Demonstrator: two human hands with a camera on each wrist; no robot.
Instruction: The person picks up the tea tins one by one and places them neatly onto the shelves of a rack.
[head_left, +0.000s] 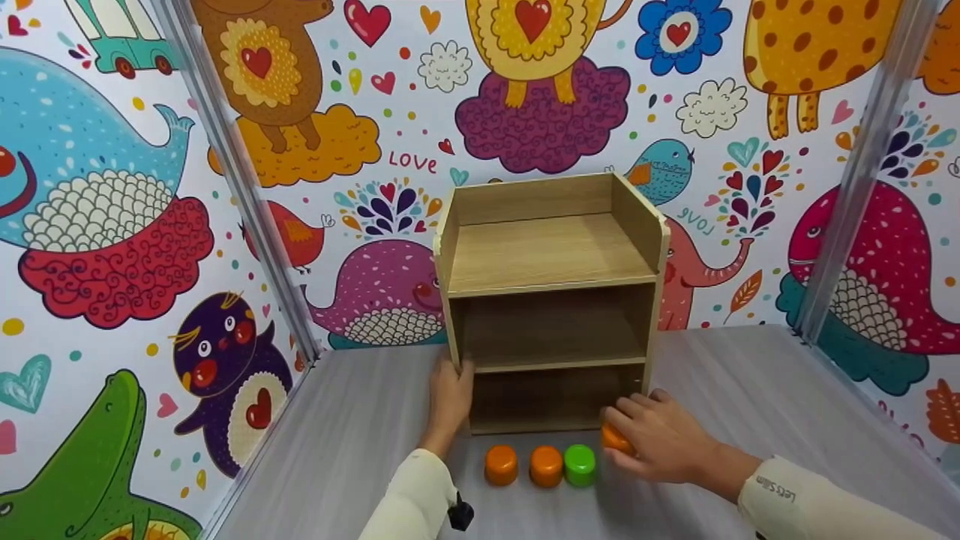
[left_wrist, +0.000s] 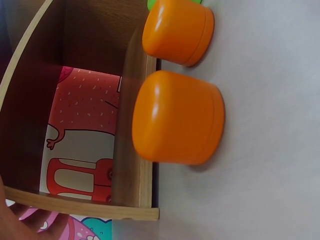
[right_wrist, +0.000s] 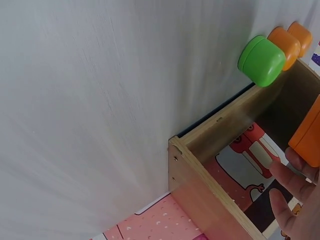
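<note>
We see the left grip (head_left: 448,397) holding the wooden shelf (head_left: 551,251) at its eight o'clock; toward six, on the surface (head_left: 337,450), stand an orange cylinder (head_left: 501,466), then a second orange cylinder (head_left: 546,467) just beside a green cylinder (head_left: 580,466); at five, the right grip (head_left: 658,436) holds a third orange cylinder (head_left: 613,441).

Wooden shelf (head_left: 551,251): pale grain, upright, open-fronted; raised-edge top over two compartments. Left hand (head_left: 450,397) holds its left side panel. Orange cup (head_left: 615,440): glossy, rounded, in right hand (head_left: 664,436) by the shelf's lower right corner; fingers cover much of it, perhaps lifted. Along the shelf's front, upright in a row: left orange cup (head_left: 501,466), slightly apart; middle orange cup (head_left: 546,466); green cup (head_left: 580,465) close beside that one.
</note>
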